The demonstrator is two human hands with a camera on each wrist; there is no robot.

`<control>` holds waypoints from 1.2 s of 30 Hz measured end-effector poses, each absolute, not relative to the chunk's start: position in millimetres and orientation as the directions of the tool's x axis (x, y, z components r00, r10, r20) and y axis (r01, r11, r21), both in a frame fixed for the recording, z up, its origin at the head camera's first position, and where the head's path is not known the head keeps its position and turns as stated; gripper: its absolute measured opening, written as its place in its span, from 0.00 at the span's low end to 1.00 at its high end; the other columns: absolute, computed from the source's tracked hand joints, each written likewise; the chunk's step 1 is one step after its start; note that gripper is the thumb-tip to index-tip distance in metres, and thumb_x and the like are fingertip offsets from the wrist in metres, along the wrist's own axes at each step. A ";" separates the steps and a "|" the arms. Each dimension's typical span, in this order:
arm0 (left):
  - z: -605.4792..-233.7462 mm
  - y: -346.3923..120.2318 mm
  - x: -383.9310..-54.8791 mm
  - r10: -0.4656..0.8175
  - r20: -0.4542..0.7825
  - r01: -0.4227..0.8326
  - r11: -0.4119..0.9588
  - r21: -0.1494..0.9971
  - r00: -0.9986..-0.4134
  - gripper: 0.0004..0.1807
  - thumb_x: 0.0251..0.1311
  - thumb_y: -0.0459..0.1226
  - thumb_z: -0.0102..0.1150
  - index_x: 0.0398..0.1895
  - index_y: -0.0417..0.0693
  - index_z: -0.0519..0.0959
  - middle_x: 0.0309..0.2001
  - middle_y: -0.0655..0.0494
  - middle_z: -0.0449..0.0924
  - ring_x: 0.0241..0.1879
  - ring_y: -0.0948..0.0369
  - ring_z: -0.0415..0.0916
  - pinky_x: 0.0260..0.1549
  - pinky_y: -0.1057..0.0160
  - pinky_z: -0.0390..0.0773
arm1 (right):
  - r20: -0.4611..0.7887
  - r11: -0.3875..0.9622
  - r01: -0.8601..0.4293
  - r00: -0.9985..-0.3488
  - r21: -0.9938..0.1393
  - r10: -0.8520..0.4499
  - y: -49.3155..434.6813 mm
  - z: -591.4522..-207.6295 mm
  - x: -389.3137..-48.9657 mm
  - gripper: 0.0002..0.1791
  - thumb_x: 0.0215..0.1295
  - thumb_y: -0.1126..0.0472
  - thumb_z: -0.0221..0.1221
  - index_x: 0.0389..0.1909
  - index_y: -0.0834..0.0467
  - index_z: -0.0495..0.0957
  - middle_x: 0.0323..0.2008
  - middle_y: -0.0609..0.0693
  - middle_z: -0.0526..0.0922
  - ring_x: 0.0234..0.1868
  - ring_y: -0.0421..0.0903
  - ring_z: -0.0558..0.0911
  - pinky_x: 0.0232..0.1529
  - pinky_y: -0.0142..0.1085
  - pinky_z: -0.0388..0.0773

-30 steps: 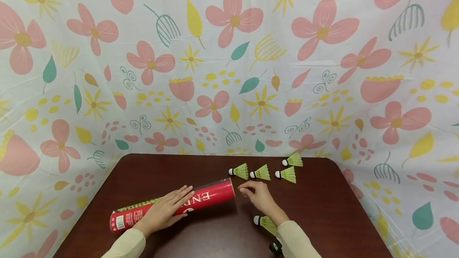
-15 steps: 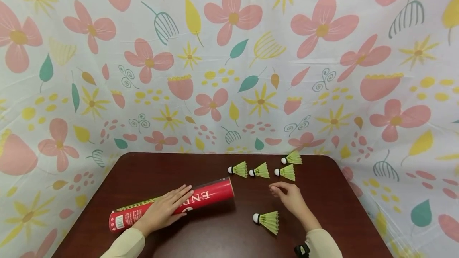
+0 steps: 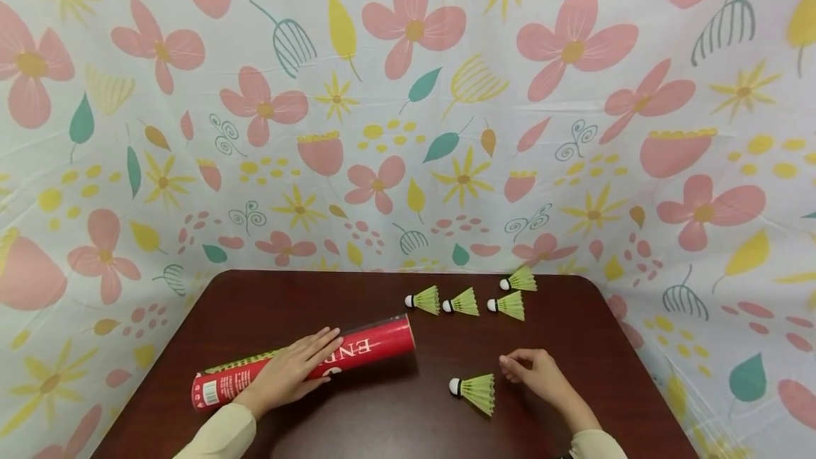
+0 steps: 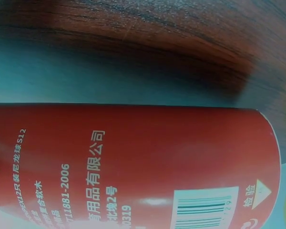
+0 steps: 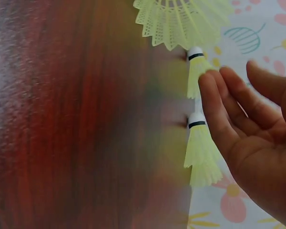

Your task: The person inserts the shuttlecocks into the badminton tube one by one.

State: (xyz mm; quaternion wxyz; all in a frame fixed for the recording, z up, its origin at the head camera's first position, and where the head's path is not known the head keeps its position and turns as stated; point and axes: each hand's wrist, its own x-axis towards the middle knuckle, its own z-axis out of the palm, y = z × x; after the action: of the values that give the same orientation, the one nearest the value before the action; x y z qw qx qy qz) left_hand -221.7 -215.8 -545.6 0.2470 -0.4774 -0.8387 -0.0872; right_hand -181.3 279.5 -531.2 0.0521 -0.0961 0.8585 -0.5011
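Nearest, one left hand (image 3: 292, 370), laid over a tube, fingers straight across its top, thumb apart on the near side. One red tube (image 3: 366, 347), on its side, slanted, left end toward the left edge of the surface (image 3: 382, 420), right end farther from the near edge; round, so likely to roll: steady, light palm pressure seems best, without denting the wall. One yellow shuttlecock (image 3: 477, 392), nearer the near edge than its fellows, cork toward the left edge. One right hand (image 3: 535, 374), just beyond its skirt toward the right edge, fingers loosely bent, thumb apart from the fingertips, nothing held. Should this piece be lifted, a pinch low on the skirt by the cork would probably spare the softer rim; the cork already faces the tube's side, so little turning seems needed. Farther, four more shuttlecocks (image 3: 506, 305), along the far edge, one near the far right corner. Beyond, one floral cloth (image 3: 376, 186).
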 end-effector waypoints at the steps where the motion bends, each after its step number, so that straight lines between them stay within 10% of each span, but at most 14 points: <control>1: -545.2 -215.8 -221.7 0.757 0.496 0.844 0.530 -0.086 -0.425 0.50 0.41 0.44 0.77 0.71 0.44 0.63 0.70 0.49 0.62 0.65 0.49 0.66 0.57 0.53 0.71 | -0.005 0.473 -0.113 -0.971 -0.874 -0.241 279.4 -531.3 -180.2 0.19 0.69 0.56 0.57 0.37 0.71 0.81 0.31 0.61 0.84 0.30 0.54 0.84 0.31 0.41 0.83; 12: -548.6 -217.0 -219.7 0.758 0.465 0.838 0.543 -0.062 -0.457 0.50 0.45 0.45 0.75 0.73 0.47 0.61 0.70 0.47 0.63 0.67 0.50 0.64 0.68 0.64 0.55 | -0.101 0.471 -0.084 -0.930 -0.878 -0.354 268.2 -534.4 -178.1 0.19 0.68 0.53 0.57 0.36 0.67 0.84 0.30 0.56 0.85 0.29 0.52 0.83 0.30 0.41 0.83; 36: -544.8 -216.1 -218.9 0.756 0.462 0.834 0.549 -0.063 -0.463 0.50 0.44 0.45 0.76 0.72 0.46 0.62 0.69 0.47 0.64 0.65 0.48 0.66 0.60 0.55 0.70 | 0.124 0.505 -0.265 -0.948 -0.822 -0.295 255.5 -527.8 -185.5 0.05 0.63 0.65 0.61 0.35 0.64 0.82 0.26 0.51 0.82 0.25 0.41 0.80 0.27 0.33 0.79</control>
State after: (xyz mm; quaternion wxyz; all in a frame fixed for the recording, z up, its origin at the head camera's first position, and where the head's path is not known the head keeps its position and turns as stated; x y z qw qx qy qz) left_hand -218.9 -216.1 -544.8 0.2241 -0.4672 -0.8509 -0.0863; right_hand -185.5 255.5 -527.8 0.0159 -0.1612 0.8672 -0.4708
